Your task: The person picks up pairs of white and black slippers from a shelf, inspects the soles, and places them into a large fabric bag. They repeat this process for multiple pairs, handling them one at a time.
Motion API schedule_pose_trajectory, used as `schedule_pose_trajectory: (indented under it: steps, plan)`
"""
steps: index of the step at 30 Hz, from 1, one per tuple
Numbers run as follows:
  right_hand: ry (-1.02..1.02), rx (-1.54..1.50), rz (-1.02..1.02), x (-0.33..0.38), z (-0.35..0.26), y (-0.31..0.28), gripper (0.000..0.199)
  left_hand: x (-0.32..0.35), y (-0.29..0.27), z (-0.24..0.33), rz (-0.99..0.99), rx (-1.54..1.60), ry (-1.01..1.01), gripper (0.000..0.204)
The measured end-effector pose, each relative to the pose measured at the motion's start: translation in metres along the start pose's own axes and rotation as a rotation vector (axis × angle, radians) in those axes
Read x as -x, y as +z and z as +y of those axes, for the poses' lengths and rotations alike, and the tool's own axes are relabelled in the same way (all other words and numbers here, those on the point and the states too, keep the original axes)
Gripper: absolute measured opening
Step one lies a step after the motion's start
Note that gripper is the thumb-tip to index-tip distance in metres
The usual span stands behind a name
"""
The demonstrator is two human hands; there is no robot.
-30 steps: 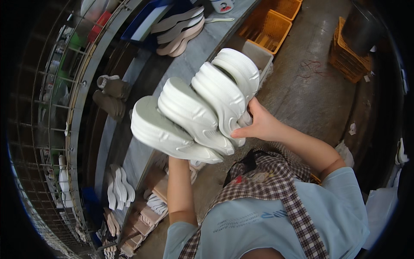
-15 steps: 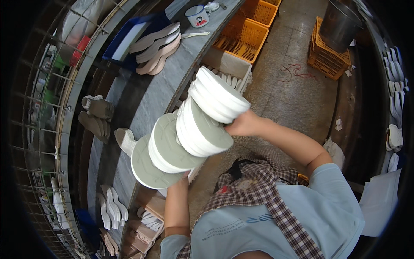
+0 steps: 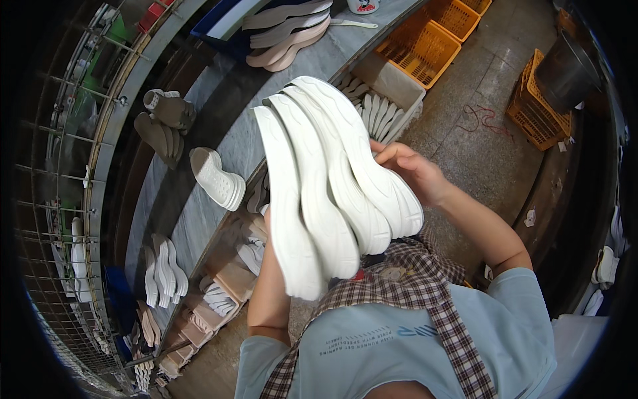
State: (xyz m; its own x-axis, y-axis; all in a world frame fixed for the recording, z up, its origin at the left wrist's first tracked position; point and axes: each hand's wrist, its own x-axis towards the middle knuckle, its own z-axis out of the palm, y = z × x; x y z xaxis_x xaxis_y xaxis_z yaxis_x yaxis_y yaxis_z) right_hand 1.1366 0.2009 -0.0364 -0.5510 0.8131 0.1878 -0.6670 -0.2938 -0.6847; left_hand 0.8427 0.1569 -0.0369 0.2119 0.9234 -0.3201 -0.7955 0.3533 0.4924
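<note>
Grey, streaky stone covers the long table (image 3: 176,216) on my left side. Just off its near edge are four bunches of curvy, smooth white soles (image 3: 316,179), side by side and tilted in front of me. My left hand (image 3: 267,219) is mostly hidden behind them, so I can't tell how far open it is or how it holds on. My right hand (image 3: 420,174) is half open, with bent fingers at the side of the soles away from the table. I can't tell if those fingers are gripping.

On the table, by the near edge, sits a little stack of off-white pieces with tiny holes (image 3: 218,179). Wavy white, grey and pale pink soles (image 3: 289,34) lie in a pile at the table's far end, with a thin white flat tool (image 3: 359,24) beside them. Next to the table is a pale grey plastic box (image 3: 397,81) with slim white soles (image 3: 382,118) inside. Beyond it, along the table, stand bright orange plastic baskets (image 3: 433,56).
</note>
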Motion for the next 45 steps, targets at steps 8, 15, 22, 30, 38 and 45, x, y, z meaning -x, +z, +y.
schedule_pose_trajectory:
  steps: [8, 15, 22, 30, 38, 45]
  plan:
    - [0.008, 0.229, 0.103, 0.009, 0.023, 0.009, 0.049, -0.003, 0.005, 0.002, -0.072, -0.048, -0.060, 0.048]
    - [-0.006, 0.162, 0.018, 0.007, 0.035, 0.000, 0.035, -0.003, -0.013, 0.006, -0.104, -0.062, -0.077, 0.051]
    - [-0.068, 0.238, 0.005, -0.001, 0.035, 0.008, 0.031, -0.009, -0.026, 0.010, -0.138, -0.127, -0.059, 0.058]
    - [0.090, -0.551, 0.025, -0.021, -0.001, 0.037, 0.068, -0.005, -0.005, 0.006, -0.146, -0.054, -0.072, 0.058]
    - [0.071, -0.223, 0.189, -0.023, 0.019, 0.016, 0.068, -0.014, 0.013, -0.006, -0.278, 0.143, -0.034, 0.059]
    - [0.071, -0.782, -0.093, -0.019, 0.048, 0.014, 0.067, -0.026, 0.024, -0.018, -0.477, 0.476, -0.075, 0.059]
